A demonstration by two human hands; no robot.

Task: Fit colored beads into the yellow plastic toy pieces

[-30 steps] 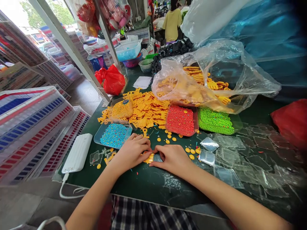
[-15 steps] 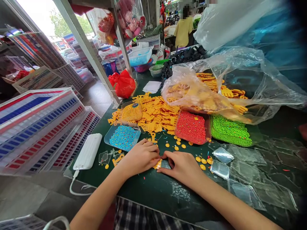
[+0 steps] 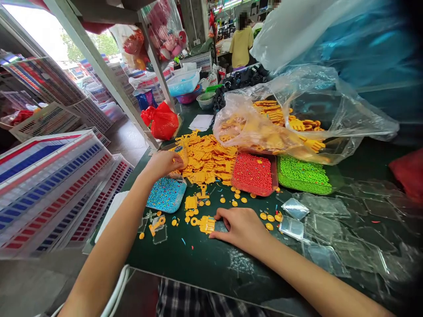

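Note:
At the tub of small yellow beads, my left hand has its fingers pressed together, the tips down at the beads; whatever is between them is hidden. Flat on the table lies a yellow plastic piece with a ring at its left end and ribs across its body. My right hand pinches its right end between thumb and forefinger. Just beyond it are another yellow piece and several round yellow discs. Blue beads fill a clear tub beneath my left wrist.
Behind lies a heap of yellow plastic pieces. Red beads and green beads sit in tubs to the right, before a clear bag of yellow parts. Clear plastic cases cover the right side. Crates stand left.
My left hand has left the yellow piece and moved left and away from me to the yellow beads. My right hand stays at the piece. The view has shifted slightly.

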